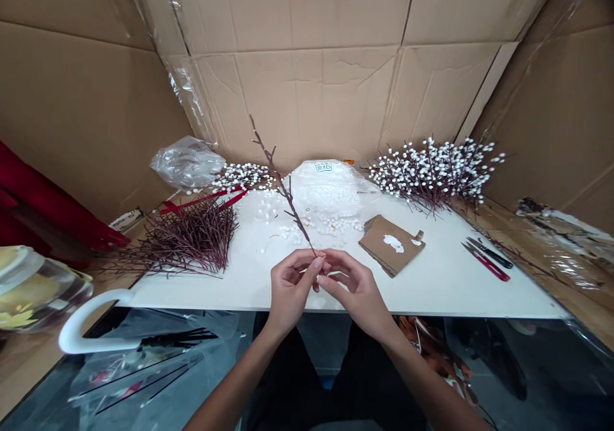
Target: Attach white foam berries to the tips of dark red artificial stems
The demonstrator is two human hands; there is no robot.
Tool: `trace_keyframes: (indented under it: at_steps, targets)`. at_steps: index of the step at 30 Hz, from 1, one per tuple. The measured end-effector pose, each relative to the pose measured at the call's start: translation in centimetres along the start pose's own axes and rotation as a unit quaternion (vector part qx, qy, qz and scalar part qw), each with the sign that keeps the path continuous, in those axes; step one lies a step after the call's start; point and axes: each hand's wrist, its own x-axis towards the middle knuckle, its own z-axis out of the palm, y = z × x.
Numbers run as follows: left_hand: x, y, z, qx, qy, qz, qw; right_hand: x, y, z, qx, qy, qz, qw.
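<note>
Near the front edge of the white table, my left hand (293,285) pinches a bare brown artificial twig (289,195) close to its lower end. The twig leans up and to the left, with short side shoots along it. My right hand (354,288) meets the left at the same end, its thumb and fingers closed about the stem. Fingers partly hide the stem's bottom, and I cannot tell whether a small piece is also between them. Behind the hands lie loose white foam berries (336,225) and a clear bag of white berries (322,194).
Left is a pile of bare twigs (192,236); at the back right, a bunch of berried twigs (434,169). A cardboard piece with white glue (381,252) lies right, beside red-handled (494,270) and black-handled (499,258) cutting tools. Cardboard walls (326,92) enclose the table (249,290).
</note>
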Motion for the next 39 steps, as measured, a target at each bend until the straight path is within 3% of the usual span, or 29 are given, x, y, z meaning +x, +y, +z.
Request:
trace_keyframes:
  at_steps: [5, 13, 21, 24, 27, 30, 35, 39]
  targets:
    - [0.4, 0.9, 0.1, 0.018, 0.008, 0.025, 0.999, -0.5, 0.3, 0.1, -0.018, 0.004, 0.003, 1.0]
    - [1.1, 1.6, -0.6, -0.007, -0.035, 0.038, 0.999, -0.6, 0.2, 0.3, -0.021, 0.007, -0.004, 1.0]
    - [2.6, 3.0, 0.2, -0.066, 0.06, 0.049, 0.995, -0.8, 0.8, 1.5, -0.047, 0.002, -0.027, 0.999]
    - [3.1, 3.4, 0.1, -0.09, 0.082, 0.038, 0.992, 0.1, 0.8, -0.5, -0.038, -0.032, -0.034, 0.998]
    - [3.9, 4.1, -0.2, -0.098, 0.105, 0.049, 0.988, 1.6, 1.2, -3.8, -0.074, 0.056, -0.049, 0.994]
    - [4.9, 4.9, -0.3, -0.095, 0.116, 0.091, 0.985, 2.8, 2.3, -6.1, -0.126, 0.086, -0.038, 0.988]
    - [6.4, 6.3, 0.0, -0.072, 0.114, 0.164, 0.977, 3.9, 4.0, -7.1, -0.226, 0.103, -0.035, 0.968]
    - [7.5, 7.8, 0.3, -0.041, 0.1, 0.215, 0.971, 4.8, 3.9, -7.9, -0.286, 0.124, -0.049, 0.949]
